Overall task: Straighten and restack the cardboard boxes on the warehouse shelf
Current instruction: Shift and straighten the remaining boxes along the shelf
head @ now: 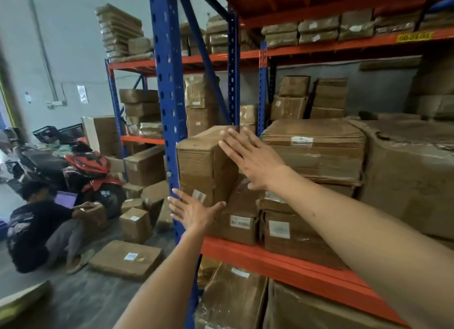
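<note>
Cardboard box (206,166) half straightened
Left hand (194,212) and right hand (250,160), both flat and spread, press it; beneath them boxes (242,220) lie crooked.

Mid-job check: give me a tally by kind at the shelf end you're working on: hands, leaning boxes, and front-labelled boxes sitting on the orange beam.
Hands: 2, left hand and right hand, both flat on the box
Leaning box: 1
Front-labelled boxes on the orange beam: 2
Total: 5

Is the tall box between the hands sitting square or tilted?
Tilted: the tall box leans right, its edges off the blue upright beside it.
</note>
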`<state>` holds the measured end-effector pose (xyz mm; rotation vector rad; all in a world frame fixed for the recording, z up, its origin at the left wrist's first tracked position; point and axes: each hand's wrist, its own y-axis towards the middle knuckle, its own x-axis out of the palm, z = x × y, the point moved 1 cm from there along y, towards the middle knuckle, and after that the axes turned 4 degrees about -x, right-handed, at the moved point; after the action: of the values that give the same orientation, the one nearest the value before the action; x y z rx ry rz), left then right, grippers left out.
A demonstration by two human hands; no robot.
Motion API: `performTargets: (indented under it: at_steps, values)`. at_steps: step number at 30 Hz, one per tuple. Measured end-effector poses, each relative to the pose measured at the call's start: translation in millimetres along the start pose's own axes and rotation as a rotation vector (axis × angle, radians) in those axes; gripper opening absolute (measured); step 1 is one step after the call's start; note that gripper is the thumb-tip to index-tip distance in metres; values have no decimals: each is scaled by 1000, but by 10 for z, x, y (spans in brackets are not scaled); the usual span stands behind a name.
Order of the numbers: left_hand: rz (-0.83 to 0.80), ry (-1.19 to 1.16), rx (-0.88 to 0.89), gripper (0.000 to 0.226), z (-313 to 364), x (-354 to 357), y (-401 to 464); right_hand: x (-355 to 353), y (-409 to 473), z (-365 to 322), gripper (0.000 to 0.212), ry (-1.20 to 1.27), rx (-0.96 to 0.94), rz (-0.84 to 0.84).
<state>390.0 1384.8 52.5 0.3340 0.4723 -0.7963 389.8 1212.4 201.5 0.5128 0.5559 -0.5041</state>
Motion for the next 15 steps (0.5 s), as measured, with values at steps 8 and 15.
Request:
performTargets:
  at_steps: [8,15]
  values:
    - [-102,-44,36,156,-384,187,369,51,1171,-874,67,-180,-228,-5]
    - [59,-9,164,147,-346,268,584,182,1649,-1025,70,-396,-320,-151]
